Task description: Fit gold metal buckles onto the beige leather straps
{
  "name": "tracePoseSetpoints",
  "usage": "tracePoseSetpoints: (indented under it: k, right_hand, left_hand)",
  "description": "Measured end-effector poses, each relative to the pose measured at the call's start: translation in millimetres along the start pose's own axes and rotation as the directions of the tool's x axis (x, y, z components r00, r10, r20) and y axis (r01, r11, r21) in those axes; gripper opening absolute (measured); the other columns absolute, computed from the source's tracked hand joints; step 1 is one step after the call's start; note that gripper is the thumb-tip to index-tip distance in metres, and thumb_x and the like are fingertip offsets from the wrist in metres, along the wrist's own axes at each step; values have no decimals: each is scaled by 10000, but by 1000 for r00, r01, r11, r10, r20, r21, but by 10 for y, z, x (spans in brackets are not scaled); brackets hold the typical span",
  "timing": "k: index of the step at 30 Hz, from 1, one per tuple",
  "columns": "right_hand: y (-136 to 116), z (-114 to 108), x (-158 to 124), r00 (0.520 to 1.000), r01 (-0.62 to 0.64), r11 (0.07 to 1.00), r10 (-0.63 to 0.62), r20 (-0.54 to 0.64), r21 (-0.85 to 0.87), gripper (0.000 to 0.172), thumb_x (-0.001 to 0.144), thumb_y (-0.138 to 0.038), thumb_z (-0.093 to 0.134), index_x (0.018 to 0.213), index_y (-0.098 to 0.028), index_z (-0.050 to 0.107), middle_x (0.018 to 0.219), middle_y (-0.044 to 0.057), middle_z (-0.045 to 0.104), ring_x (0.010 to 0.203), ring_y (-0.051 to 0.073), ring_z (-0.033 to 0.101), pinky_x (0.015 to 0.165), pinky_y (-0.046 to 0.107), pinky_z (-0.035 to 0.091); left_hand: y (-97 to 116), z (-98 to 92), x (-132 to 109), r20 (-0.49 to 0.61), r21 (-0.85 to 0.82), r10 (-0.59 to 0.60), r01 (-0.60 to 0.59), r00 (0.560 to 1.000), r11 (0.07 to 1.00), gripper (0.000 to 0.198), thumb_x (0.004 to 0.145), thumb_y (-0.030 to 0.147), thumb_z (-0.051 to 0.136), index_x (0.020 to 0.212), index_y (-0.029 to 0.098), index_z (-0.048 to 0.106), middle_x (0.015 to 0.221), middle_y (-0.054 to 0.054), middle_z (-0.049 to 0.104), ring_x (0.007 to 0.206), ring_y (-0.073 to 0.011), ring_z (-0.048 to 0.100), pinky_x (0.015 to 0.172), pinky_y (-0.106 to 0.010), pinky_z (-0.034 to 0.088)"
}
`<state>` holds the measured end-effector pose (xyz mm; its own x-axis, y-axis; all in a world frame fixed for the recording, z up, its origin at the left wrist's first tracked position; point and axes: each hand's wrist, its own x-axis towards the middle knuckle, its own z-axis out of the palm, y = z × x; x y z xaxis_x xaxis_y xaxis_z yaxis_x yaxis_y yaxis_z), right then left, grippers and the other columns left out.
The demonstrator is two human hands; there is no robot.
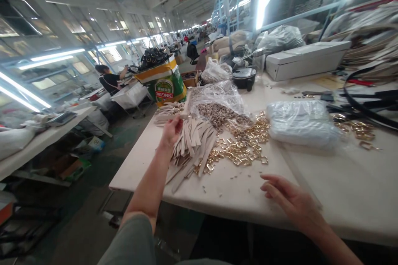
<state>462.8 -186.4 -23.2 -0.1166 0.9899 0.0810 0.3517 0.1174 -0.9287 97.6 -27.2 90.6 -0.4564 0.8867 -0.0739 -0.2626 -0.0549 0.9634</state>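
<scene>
My left hand (172,131) reaches over the left part of the table, between a pile of pale strap strips (194,138) and a smaller stack of strips (166,112) behind it. Its fingers are closed in a pinch; what lies between them is too small to make out. Low over the front of the table is my right hand (287,198), fingers loosely stretched and thumb apart, holding nothing. Gold-coloured metal buckles (242,151) lie heaped beside the strips. Behind them, a clear plastic bag (217,95) spills small beige loops (214,116).
A plastic-wrapped white bundle (301,124) lies right of the buckles. Farther back stand a black container (244,78) and a long white box (307,60). Black straps (370,107) lie at right. A green carton (164,87) stands past the table's left edge; a co-worker (110,78) is beyond.
</scene>
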Motion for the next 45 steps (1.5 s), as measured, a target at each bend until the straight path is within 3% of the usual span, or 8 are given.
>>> tracePoseSetpoints:
  k: [6,10,15,22,26,31,38,45]
  right_hand:
    - [16,-59,-45,982,105,986,-123,-145,-126,335,953,-470,527,1069,-212,705,905,76,782,761,229,756,739,340,606]
    - [-111,-289,-80,860,-32,790,-290,-419,-612,321,963,-400,535,1135,-185,701,1127,133,721,980,301,702,853,424,543]
    - [-197,-467,-9,941,-266,534,-36,-336,-803,212,851,-364,704,888,-157,722,962,127,684,939,299,642,805,387,496]
    - [-260,-491,4,915,-361,735,161,-369,-574,117,874,-237,606,781,-192,661,904,74,705,855,227,642,723,323,441]
    - [-312,-521,-156,943,-287,954,265,-202,-85,178,884,-353,572,804,-204,629,760,23,696,703,177,635,673,295,466]
    - [-392,-394,-333,958,-286,915,284,47,284,282,823,-462,630,761,-189,599,679,-8,637,579,117,558,587,251,453]
    - [-433,-260,-375,950,-287,933,249,187,218,263,864,-440,582,774,-193,586,666,-13,628,571,122,552,584,255,444]
    - [-641,-99,-374,996,-68,966,79,34,-251,163,908,-298,600,1017,-212,684,911,34,747,813,195,668,736,303,475]
  left_hand:
    - [300,-165,641,-142,88,116,-104,983,991,246,866,156,670,1093,149,575,821,6,662,587,-53,607,558,-146,474]
    - [-21,-287,255,-9,148,290,-286,957,947,412,784,201,738,1162,204,574,1034,-15,676,693,-62,651,595,-151,493]
    - [-425,-231,-661,293,178,306,-366,906,913,483,764,347,778,1206,225,625,1107,-57,708,816,-129,716,666,-207,555]
    - [-916,92,-1633,535,225,80,-233,841,946,421,829,395,736,1191,201,645,1048,-83,737,840,-176,727,721,-285,583]
    - [-1007,296,-1742,582,269,-74,-105,810,957,616,803,459,748,1313,188,533,951,-69,729,742,-164,717,642,-267,565]
    - [-946,402,-1743,558,249,-144,0,817,968,705,821,482,711,1395,164,454,780,-6,688,607,-124,671,572,-228,525]
    - [-897,311,-1766,543,294,-182,18,820,956,544,812,382,700,1297,170,575,633,43,620,549,-116,641,542,-216,510]
    - [-895,327,-1851,545,302,-226,62,807,951,616,801,355,689,1360,154,526,652,23,663,547,-127,653,515,-211,469]
